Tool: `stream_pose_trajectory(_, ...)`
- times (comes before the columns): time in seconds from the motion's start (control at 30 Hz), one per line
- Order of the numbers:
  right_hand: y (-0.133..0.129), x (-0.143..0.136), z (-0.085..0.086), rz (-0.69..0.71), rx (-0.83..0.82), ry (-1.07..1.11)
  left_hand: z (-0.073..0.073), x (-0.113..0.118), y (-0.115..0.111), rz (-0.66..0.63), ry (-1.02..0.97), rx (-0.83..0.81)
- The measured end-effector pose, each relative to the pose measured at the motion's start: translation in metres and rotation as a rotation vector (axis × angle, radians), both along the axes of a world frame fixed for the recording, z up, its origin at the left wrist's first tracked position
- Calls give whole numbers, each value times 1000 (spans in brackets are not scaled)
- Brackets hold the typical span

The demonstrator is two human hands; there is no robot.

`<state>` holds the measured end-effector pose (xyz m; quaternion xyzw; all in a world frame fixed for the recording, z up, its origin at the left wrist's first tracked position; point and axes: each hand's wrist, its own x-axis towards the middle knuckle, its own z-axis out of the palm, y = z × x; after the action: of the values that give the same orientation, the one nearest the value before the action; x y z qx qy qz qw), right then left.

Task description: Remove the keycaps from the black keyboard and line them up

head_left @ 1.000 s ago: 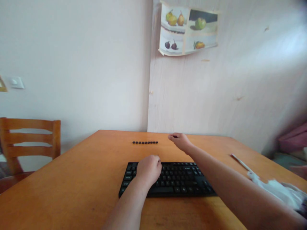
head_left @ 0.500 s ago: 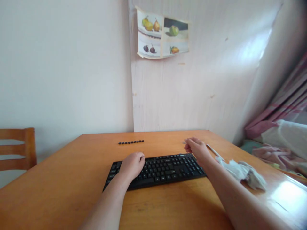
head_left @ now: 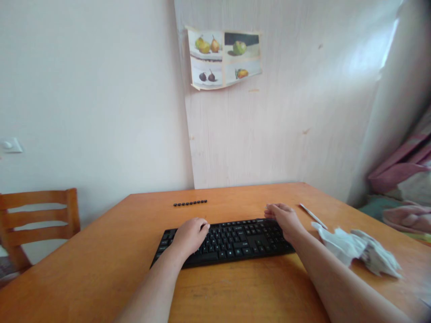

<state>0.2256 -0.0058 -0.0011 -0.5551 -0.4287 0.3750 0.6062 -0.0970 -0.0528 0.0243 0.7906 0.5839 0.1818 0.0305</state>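
A black keyboard lies on the wooden table, slightly tilted, its left part under my left hand. The fingers of that hand are curled together over the keys; whatever they hold, if anything, is hidden. My right hand is at the keyboard's upper right corner with its fingers bent and pressed together, and I cannot make out anything in them. Beyond the keyboard, several small black pieces stand in a neat row.
To the right lie a white pen-like stick and crumpled white tissue or plastic. A wooden chair stands at the left. Fruit pictures hang on the wall; cloth lies beyond the table's right side.
The view has shifted to the left, showing more of the chair. My right hand has come down and nearer, onto the keyboard's upper right corner. My left hand stays over the keys.
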Motion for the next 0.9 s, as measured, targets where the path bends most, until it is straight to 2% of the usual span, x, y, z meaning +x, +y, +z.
stream_pose_trajectory(0.17,2,-4,-3,-20,10,122,3,-2,-1,28,47,-25)
stream_pose_trajectory(0.27,0,-10,-4,22,26,157,4,-7,-1,79,66,-34)
stream_pose_trajectory(0.43,-4,-21,-5,76,12,109,3,-16,1,130,96,-33)
stream_pose_trajectory(0.6,-2,-19,-5,82,8,101,3,-20,2,117,71,-42)
stream_pose_trajectory(0.9,-5,-11,4,9,-26,-16,1,-21,6,98,15,-43)
